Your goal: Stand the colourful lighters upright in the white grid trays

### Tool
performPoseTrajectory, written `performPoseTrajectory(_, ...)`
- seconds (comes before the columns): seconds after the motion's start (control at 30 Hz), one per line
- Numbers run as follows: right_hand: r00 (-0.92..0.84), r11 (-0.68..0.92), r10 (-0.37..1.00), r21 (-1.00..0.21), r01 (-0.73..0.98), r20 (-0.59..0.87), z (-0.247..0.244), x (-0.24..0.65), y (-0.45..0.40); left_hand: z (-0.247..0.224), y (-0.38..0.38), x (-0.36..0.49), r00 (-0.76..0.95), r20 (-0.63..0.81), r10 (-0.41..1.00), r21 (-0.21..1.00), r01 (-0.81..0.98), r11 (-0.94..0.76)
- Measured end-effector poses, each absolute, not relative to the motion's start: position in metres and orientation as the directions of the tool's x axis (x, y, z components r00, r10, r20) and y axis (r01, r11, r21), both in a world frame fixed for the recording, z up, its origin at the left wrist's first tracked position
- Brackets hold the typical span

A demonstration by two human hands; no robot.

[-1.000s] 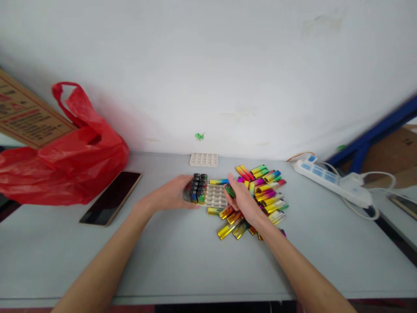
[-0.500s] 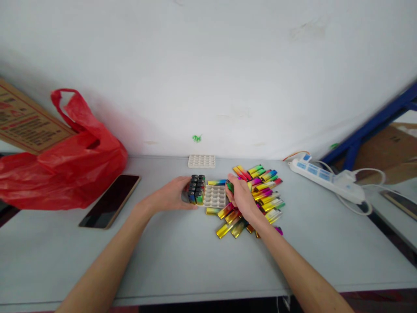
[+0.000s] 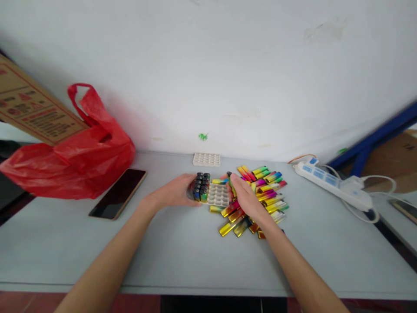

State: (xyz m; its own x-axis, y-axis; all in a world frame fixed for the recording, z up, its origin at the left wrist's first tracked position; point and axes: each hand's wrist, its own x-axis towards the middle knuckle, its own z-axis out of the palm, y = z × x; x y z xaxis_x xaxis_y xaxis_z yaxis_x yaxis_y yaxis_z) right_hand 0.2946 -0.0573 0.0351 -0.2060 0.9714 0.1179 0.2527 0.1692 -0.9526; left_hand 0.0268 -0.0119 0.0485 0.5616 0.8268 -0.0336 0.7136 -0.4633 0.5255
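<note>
Our right hand (image 3: 246, 195) has its fingers clamped on one lighter (image 3: 229, 174), roughly upright, dark end up, by the tray's right side. Our left hand (image 3: 177, 190) has its fingers clamped round the outer side of the standing lighters (image 3: 201, 187), at the left end of the pale tray (image 3: 218, 195) on the counter (image 3: 182, 252). Loose lighters (image 3: 270, 195) lie heaped to the right; spare tray (image 3: 206, 159) by the wall.

Handling, our guess: light, stiff bodies, shiny and smooth, so a bit slippery; not very fragile, but we'd keep pressure off the dark top. Best hold: both flat sides, upper body, foot end free. Tray looks light and thin, likely to skid; we'd steady it by the rim.
</note>
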Motion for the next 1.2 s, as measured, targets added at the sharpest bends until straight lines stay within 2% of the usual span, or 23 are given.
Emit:
performPoseTrajectory(0.17, -0.277, 0.254, 0.947, -0.905, 0.342, 0.161, 0.044, 0.299, -0.059, 0.046, -0.011, 0.026, 0.6, 0.006, 0.8, 0.547, 0.668, -0.505)
performPoseTrajectory(0.4, -0.027, 0.251, 0.955, -0.762, 0.597, 0.294, 0.038, 0.286, -0.052, 0.043, -0.011, 0.026, 0.602, 0.011, 0.798, 0.514, 0.681, -0.521)
performPoseTrajectory(0.5, -0.099, 0.299, 0.943, -0.676, 0.673, 0.317, 0.032, 0.275, -0.047, 0.043, -0.011, 0.026, 0.622, 0.032, 0.782, 0.535, 0.651, -0.539)
performPoseTrajectory(0.63, -0.254, 0.359, 0.932, -0.557, 0.749, 0.259, 0.027, 0.27, -0.042, 0.042, -0.011, 0.026, 0.612, 0.033, 0.79, 0.532, 0.658, -0.533)
performPoseTrajectory(0.8, -0.338, 0.433, 0.898, -0.429, 0.793, 0.282, 0.033, 0.272, -0.043, 0.044, -0.013, 0.026, 0.596, 0.016, 0.803, 0.516, 0.683, -0.517)
performPoseTrajectory(1.2, -0.436, 0.47, 0.883, -0.31, 0.827, 0.177, 0.042, 0.286, -0.038, 0.044, -0.011, 0.026, 0.584, -0.034, 0.811, 0.501, 0.712, -0.492)
